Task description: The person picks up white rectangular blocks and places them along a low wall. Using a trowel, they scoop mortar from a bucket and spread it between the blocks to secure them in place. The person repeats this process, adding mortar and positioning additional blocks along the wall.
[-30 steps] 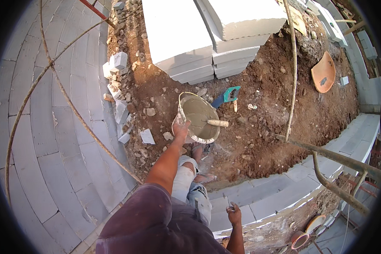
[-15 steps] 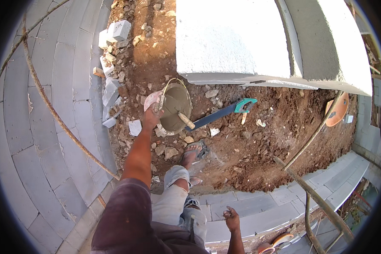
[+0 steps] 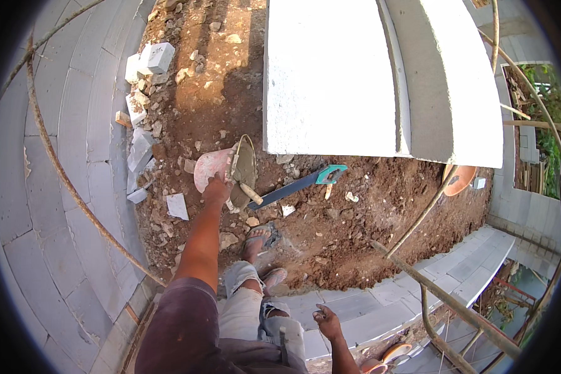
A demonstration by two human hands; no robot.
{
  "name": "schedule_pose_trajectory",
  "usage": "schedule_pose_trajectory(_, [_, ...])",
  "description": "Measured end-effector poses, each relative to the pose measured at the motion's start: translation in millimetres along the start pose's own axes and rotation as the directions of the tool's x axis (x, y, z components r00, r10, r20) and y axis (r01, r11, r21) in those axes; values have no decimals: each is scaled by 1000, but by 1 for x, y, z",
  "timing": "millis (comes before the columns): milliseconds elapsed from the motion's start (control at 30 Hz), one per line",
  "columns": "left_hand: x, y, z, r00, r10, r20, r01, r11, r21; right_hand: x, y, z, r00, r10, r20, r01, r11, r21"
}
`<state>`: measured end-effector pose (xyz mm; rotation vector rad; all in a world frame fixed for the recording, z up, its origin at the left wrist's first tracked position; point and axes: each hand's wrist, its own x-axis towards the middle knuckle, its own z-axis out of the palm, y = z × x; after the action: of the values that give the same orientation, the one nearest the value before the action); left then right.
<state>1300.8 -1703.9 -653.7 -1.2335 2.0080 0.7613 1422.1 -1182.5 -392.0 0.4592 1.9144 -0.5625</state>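
My left hand [image 3: 217,188] is closed on the rim of a pink bucket [image 3: 210,168] that stands tilted on the dirt, its mouth turned to the right. Grey wet mortar [image 3: 247,163] fills the bucket, and a wooden tool handle [image 3: 252,194] sticks out of it; the rest of that tool is hidden. Just right of the bucket lies a hand saw [image 3: 296,186] with a dark blade and teal grip. My right hand [image 3: 328,323] hangs away from everything at the lower middle, fingers loosely apart and holding nothing I can see.
A large white block structure [image 3: 330,81] fills the upper middle. Grey block walls run along the left [image 3: 75,187] and lower right [image 3: 380,302]. Thin wooden poles [image 3: 439,293] cross on the right. Block offcuts [image 3: 156,59] and stones litter the soil; an orange basin [image 3: 460,181] sits far right.
The bucket has tipped to the right, showing more of its pink side. My left hand has stayed on it. The whole view has shifted, and my right hand remains apart.
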Motion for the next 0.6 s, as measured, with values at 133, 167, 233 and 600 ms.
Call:
schedule_pose_trajectory(133, [-34, 15, -17, 994, 102, -50, -110, 975, -193, -15, 0, -14, 994, -110, -23, 109, 993, -43])
schedule_pose_trajectory(167, [-43, 14, -19, 988, 135, -79, -150, 961, -234, -20, -7, -22, 994, -108, -20, 107, 993, -51])
schedule_pose_trajectory(233, [-69, 16, -28, 966, 177, -188, -232, 916, -329, -32, -20, -40, 993, -116, -9, 115, 992, -61])
schedule_pose_trajectory(600, [-296, 177, -160, 642, 242, -728, -760, 74, -645, -29, -245, -300, 735, -499, -459, 678, 515, 525])
